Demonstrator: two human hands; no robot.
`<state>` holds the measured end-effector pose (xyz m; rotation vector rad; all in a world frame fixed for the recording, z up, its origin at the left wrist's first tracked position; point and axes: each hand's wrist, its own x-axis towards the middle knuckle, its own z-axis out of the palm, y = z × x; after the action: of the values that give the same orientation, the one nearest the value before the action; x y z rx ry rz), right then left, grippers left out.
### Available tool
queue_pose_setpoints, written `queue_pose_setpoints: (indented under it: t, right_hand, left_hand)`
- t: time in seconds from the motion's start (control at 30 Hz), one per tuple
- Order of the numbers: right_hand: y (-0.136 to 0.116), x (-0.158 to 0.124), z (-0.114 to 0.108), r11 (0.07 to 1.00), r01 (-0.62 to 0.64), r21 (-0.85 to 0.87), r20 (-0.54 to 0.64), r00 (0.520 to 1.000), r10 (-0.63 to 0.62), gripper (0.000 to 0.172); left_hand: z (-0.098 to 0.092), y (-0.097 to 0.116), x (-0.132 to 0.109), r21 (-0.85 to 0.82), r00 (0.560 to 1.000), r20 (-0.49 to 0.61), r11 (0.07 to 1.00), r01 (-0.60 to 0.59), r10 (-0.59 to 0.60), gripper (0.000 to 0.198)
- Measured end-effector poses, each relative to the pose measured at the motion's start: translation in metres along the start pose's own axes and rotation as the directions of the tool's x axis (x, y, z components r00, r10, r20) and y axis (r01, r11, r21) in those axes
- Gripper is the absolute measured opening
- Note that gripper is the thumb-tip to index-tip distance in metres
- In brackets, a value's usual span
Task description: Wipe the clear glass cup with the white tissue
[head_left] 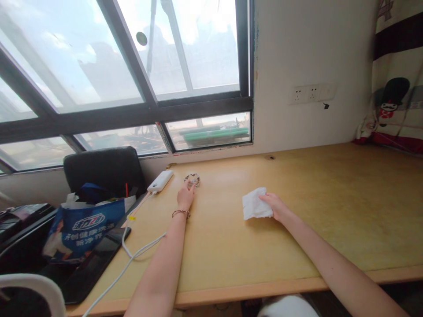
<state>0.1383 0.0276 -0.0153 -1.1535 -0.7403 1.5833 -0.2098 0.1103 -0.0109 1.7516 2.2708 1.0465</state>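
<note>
My left hand [185, 197] reaches to the far left part of the wooden table, its fingers closed at the near rim of a small round dish [195, 181]. The dish looks glassy, with a dark and light pattern on its rim; the fingertips hide part of it. My right hand [275, 206] pinches the right edge of a folded white tissue [256, 204] with thumb and fingers. This tissue is over the middle of the tabletop [224, 246]; whether it touches the wood I cannot tell.
A white power bank [161, 181] lies at the table's left edge, its white cable [112, 281] running toward me. Left of the table stand a black chair [104, 169] and a blue bag [86, 229]. A window and wall sockets [306, 93] are behind.
</note>
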Motion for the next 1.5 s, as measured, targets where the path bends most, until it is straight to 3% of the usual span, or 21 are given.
queue_pose_setpoints:
  t: [0.2, 0.37, 0.5, 0.6, 0.7, 0.8, 0.83, 0.9, 0.97, 1.0, 1.03, 1.1, 1.2, 1.3, 1.37, 1.5]
  right_hand:
    - [-0.004, -0.003, 0.002, 0.998, -0.02, 0.056, -0.042, 0.999, 0.023, 0.01]
    - [-0.01, -0.005, 0.004, 0.992, 0.016, 0.124, -0.117, 0.993, -0.001, 0.017]
    - [-0.011, -0.004, 0.006, 0.987, 0.097, 0.127, -0.077, 0.993, -0.087, 0.018]
    - [-0.008, -0.004, 0.008, 0.977, 0.204, 0.065, -0.016, 0.979, -0.203, 0.022]
    - [-0.002, -0.003, 0.007, 0.943, 0.315, -0.11, 0.078, 0.948, -0.307, 0.031]
    - [0.002, 0.0, 0.004, 0.863, 0.437, -0.253, 0.125, 0.9, -0.418, 0.036]
    - [0.003, 0.0, 0.004, 0.84, 0.468, -0.274, 0.127, 0.883, -0.451, 0.037]
    - [0.003, 0.001, 0.003, 0.808, 0.507, -0.3, 0.123, 0.861, -0.494, 0.038]
    - [0.002, 0.002, 0.002, 0.782, 0.529, -0.33, 0.117, 0.845, -0.522, 0.039]
    - [0.002, 0.002, 0.003, 0.769, 0.535, -0.351, 0.121, 0.84, -0.529, 0.04]
    - [0.002, 0.002, 0.003, 0.757, 0.537, -0.373, 0.128, 0.838, -0.531, 0.041]
    - [0.003, 0.003, 0.004, 0.74, 0.529, -0.415, 0.152, 0.842, -0.517, 0.044]
    - [0.004, 0.002, 0.006, 0.794, 0.479, -0.375, 0.164, 0.877, -0.452, 0.054]
    - [0.001, -0.001, 0.009, 0.918, 0.372, -0.135, 0.184, 0.92, -0.345, 0.065]
    - [-0.003, -0.005, 0.01, 0.96, 0.279, -0.022, 0.19, 0.944, -0.27, 0.063]
    - [-0.005, -0.01, 0.01, 0.959, 0.276, -0.066, 0.099, 0.958, -0.269, 0.043]
  left_hand:
    - [0.006, -0.003, -0.003, -0.102, 0.993, 0.07, 0.991, -0.092, 0.099, 0.027]
    - [0.005, 0.028, -0.029, -0.21, 0.955, 0.118, 0.947, -0.242, 0.27, 0.021]
    - [0.022, 0.08, -0.07, -0.321, 0.875, 0.188, 0.87, -0.374, 0.446, 0.015]
    - [0.037, 0.114, -0.108, -0.38, 0.763, 0.28, 0.797, -0.47, 0.583, 0.012]
    - [0.042, 0.131, -0.137, -0.374, 0.652, 0.29, 0.71, -0.597, 0.701, 0.012]
    - [0.036, 0.136, -0.151, -0.373, 0.631, 0.254, 0.676, -0.635, 0.733, 0.019]
    - [0.034, 0.137, -0.154, -0.395, 0.652, 0.227, 0.68, -0.617, 0.723, 0.023]
    - [0.032, 0.139, -0.157, -0.488, 0.736, 0.186, 0.711, -0.506, 0.651, 0.039]
    - [0.033, 0.142, -0.159, -0.637, 0.828, 0.218, 0.718, -0.28, 0.516, 0.06]
    - [0.034, 0.143, -0.159, -0.707, 0.85, 0.273, 0.693, -0.141, 0.451, 0.066]
    - [0.036, 0.144, -0.158, -0.758, 0.846, 0.346, 0.652, -0.002, 0.405, 0.066]
    - [0.039, 0.144, -0.153, -0.792, 0.785, 0.495, 0.566, 0.23, 0.373, 0.058]
    - [0.041, 0.141, -0.145, -0.762, 0.695, 0.624, 0.474, 0.441, 0.356, 0.04]
    - [0.04, 0.138, -0.139, -0.756, 0.69, 0.65, 0.354, 0.55, 0.318, 0.029]
    - [0.039, 0.138, -0.138, -0.757, 0.702, 0.653, 0.29, 0.586, 0.285, 0.027]
    - [0.039, 0.139, -0.14, -0.771, 0.732, 0.636, 0.238, 0.59, 0.244, 0.031]
